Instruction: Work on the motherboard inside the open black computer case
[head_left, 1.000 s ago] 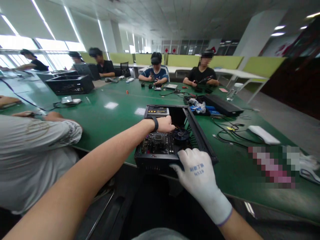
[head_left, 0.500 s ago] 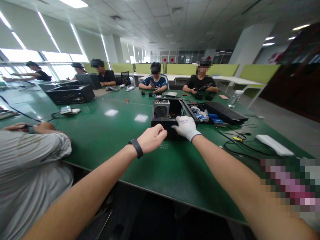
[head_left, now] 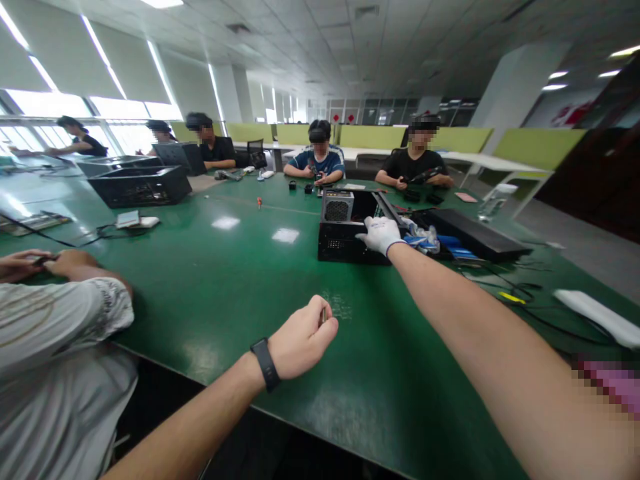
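My left hand (head_left: 303,339), bare and with a dark band on its wrist, is closed above the green table. Between its thumb and fingers a small brownish thing (head_left: 323,315) peeks out, too little of it visible to name. In a white glove, my right hand (head_left: 381,236) grips the near top edge of a black computer case (head_left: 350,243), its thumb along the front panel. The case lies open at the top. A grey power supply (head_left: 339,207) with a fan grille sits in its left part.
Right of the case are blue-and-white bundled items (head_left: 425,237), a long black panel (head_left: 475,233), cables (head_left: 500,277) and a clear bottle (head_left: 497,202). Another black case (head_left: 140,187) stands at the left. A co-worker's grey sleeve (head_left: 95,307) is close on my left; other people sit across the table.
The computer case is farther across the table, with my right hand still on it. My left hand has come away from the case, back toward the table's near edge.
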The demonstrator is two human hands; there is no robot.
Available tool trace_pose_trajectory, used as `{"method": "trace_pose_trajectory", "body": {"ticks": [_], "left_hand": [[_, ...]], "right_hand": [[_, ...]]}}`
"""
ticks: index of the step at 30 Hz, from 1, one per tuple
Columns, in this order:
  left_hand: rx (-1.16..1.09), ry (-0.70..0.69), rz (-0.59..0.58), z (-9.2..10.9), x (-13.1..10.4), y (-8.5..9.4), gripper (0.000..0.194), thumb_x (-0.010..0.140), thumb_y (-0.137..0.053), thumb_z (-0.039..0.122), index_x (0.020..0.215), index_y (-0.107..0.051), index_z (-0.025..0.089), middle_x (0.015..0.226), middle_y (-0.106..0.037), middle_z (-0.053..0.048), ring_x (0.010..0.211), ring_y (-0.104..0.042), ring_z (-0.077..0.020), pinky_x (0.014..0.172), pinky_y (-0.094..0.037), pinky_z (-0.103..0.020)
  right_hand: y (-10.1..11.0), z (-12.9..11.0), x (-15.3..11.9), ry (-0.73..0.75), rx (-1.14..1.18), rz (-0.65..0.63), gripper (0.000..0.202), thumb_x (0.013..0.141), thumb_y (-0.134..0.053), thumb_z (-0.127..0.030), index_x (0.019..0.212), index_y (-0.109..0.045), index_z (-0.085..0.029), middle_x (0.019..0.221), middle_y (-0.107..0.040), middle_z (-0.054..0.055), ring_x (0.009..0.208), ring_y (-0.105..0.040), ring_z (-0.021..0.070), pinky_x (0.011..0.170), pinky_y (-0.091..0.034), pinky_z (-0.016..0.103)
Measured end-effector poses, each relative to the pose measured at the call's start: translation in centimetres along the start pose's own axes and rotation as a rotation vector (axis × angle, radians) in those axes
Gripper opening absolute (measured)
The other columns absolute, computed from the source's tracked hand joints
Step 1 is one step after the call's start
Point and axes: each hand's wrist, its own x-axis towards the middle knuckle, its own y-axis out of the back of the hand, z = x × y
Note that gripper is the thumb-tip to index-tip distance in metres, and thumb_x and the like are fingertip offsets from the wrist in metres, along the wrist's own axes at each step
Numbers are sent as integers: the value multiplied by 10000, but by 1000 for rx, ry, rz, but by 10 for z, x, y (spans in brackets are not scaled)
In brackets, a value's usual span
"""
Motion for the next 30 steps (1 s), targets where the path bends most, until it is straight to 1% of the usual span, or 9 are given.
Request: {"method": "trace_pose_trajectory", "body": {"ticks": [3, 7, 10, 12, 17, 21, 24, 27, 30], "left_hand": [[-36, 33, -28, -4, -1, -2, 100, 939, -409, 271, 999, -435, 195, 778, -482, 29, 713, -460, -149, 683, -368, -314], [-70, 55, -85, -2, 1, -3, 161, 927, -405, 238, 1077, -407, 181, 801, -468, 24, 727, -459, -153, 697, -384, -323], [-70, 37, -103, 4, 4, -4, 189, 912, -416, 215, 1095, -400, 172, 822, -466, 17, 739, -462, -153, 716, -397, -329], [-72, 22, -88, 8, 8, -5, 202, 914, -415, 214, 1109, -396, 166, 831, -466, 12, 738, -465, -152, 719, -407, -330], [-38, -97, 6, 21, 18, 2, 227, 936, -439, 273, 1127, -417, 152, 811, -493, 7, 744, -491, -157, 754, -447, -341], [141, -210, 97, 39, 26, 20, 255, 911, -494, 247, 1146, -507, 148, 861, -563, -40, 875, -536, -199, 868, -459, -376], [308, -247, 152, 51, 33, 32, 298, 891, -562, 275, 1162, -574, 149, 935, -595, -79, 1002, -539, -239, 933, -453, -396], [482, -231, 145, 59, 41, 33, 306, 879, -607, 296, 1138, -628, 136, 968, -612, -110, 1027, -563, -258, 951, -455, -395], [643, -206, 62, 65, 49, 25, 260, 853, -645, 303, 1051, -677, 137, 982, -645, -123, 989, -605, -255, 932, -469, -370]], "right_hand": [[1, 2, 1, 18, 3, -4, 430, 927, -589, -443, 1266, -574, -180, 1265, -594, 93, 1082, -604, 212, 916, -522, 444], [5, 3, -9, 53, 4, -9, 429, 927, -586, -450, 1263, -576, -182, 1260, -597, 90, 1081, -604, 212, 918, -519, 447], [9, 2, -26, 78, 6, 1, 436, 927, -577, -472, 1252, -580, -181, 1250, -601, 88, 1083, -601, 212, 932, -507, 454], [13, 0, -43, 92, 9, 11, 457, 928, -551, -515, 1237, -583, -180, 1222, -609, 85, 1074, -596, 212, 942, -485, 458], [26, -10, -103, 113, 20, 36, 507, 925, -450, -597, 1141, -600, -164, 1093, -662, 154, 1040, -583, 268, 892, -372, 393], [38, -18, -160, 124, 23, 62, 498, 926, -416, -610, 1091, -600, -178, 1062, -671, 158, 989, -581, 275, 821, -328, 375], [49, -22, -205, 142, 27, 84, 473, 922, -441, -603, 1076, -601, -185, 1030, -672, 146, 949, -579, 269, 782, -308, 372], [60, -25, -250, 162, 37, 109, 429, 924, -470, -574, 1072, -601, -193, 1000, -667, 132, 929, -569, 265, 750, -286, 368], [71, -27, -291, 175, 52, 127, 371, 914, -513, -545, 1034, -603, -205, 960, -657, 109, 909, -558, 263, 726, -267, 368]]}}
